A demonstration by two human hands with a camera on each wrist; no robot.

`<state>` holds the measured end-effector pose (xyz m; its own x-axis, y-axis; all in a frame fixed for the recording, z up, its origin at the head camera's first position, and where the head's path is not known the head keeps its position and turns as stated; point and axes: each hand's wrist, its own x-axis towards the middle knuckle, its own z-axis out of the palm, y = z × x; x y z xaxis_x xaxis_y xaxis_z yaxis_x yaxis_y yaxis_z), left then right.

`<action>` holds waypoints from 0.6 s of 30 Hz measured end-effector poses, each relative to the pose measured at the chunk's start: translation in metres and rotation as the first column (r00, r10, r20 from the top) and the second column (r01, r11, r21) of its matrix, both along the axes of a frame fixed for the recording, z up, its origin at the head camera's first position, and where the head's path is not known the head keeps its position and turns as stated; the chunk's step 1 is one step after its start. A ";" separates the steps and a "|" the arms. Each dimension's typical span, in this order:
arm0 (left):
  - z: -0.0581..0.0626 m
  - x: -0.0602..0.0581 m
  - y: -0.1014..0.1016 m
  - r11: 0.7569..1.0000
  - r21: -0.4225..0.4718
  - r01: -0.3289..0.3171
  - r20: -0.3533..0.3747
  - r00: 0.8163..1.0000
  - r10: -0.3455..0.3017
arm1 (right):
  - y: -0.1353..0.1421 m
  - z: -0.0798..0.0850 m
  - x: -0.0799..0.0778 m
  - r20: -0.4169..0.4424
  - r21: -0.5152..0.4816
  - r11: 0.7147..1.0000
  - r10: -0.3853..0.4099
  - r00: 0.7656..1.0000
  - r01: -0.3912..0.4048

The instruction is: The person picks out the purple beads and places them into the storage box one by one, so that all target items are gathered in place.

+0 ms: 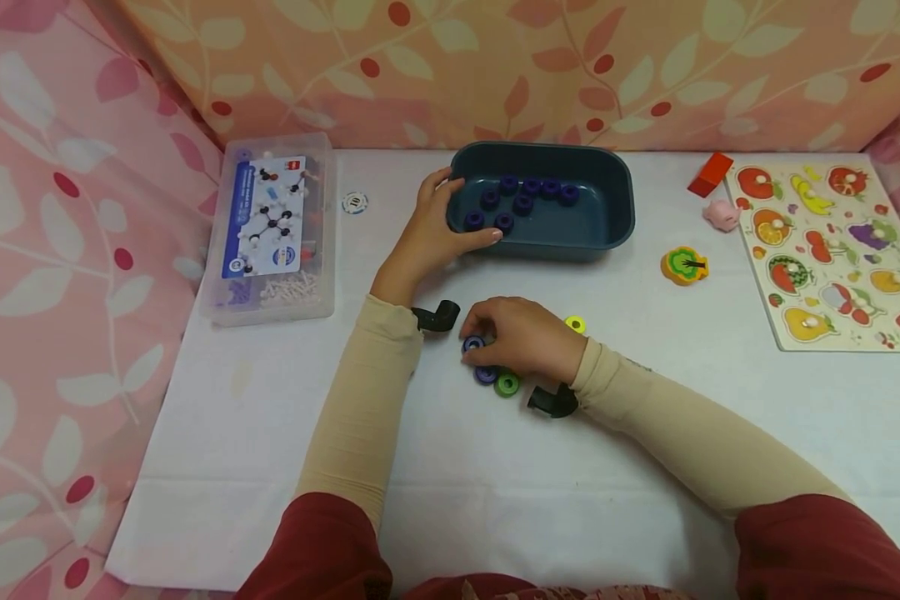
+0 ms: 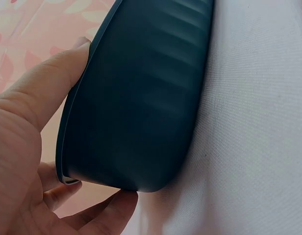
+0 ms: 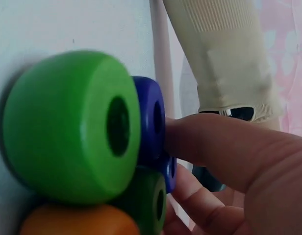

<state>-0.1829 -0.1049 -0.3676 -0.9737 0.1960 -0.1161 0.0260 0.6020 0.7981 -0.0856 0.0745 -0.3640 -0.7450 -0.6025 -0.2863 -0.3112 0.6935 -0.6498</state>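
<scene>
My left hand (image 1: 437, 232) grips the left end of a dark blue plastic tub (image 1: 562, 248). In the left wrist view its thumb lies on the rim of the tub (image 2: 136, 103) and its fingers are against the end wall. Several purple beads (image 1: 523, 205) lie inside, toward the left. In front of the tub, my right hand (image 1: 523, 335) pinches a purple bead (image 1: 473, 343) between thumb and fingers. Close by on the cloth are another purple bead (image 1: 486, 375) and a green bead (image 1: 507, 384). An orange bead (image 3: 80, 220) and a darker green bead (image 3: 153, 196) show in the right wrist view.
A yellow bead (image 1: 575, 324) lies behind the right wrist. At left stand a clear molecule-kit box (image 1: 270, 225) and a poker chip (image 1: 356, 202). To the right are a tree-shaped piece (image 1: 685, 266), a pink pig (image 1: 722, 215), a red block (image 1: 711, 174) and a fruit puzzle board (image 1: 832, 250).
</scene>
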 end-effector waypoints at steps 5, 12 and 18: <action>0.000 0.000 0.001 1.000 -0.005 -0.004 0.017 1.000 0.004 | 0.003 -0.002 -0.005 0.016 -0.022 1.000 -0.001 1.000 0.002; 0.000 -0.001 0.001 1.000 -0.005 -0.012 0.014 1.000 0.012 | 0.017 0.016 -0.014 0.022 -0.087 0.993 -0.078 0.997 0.079; 0.000 -0.002 0.002 1.000 -0.022 -0.022 0.020 1.000 0.022 | 0.044 0.043 -0.039 0.019 -0.172 0.951 -0.256 0.967 0.255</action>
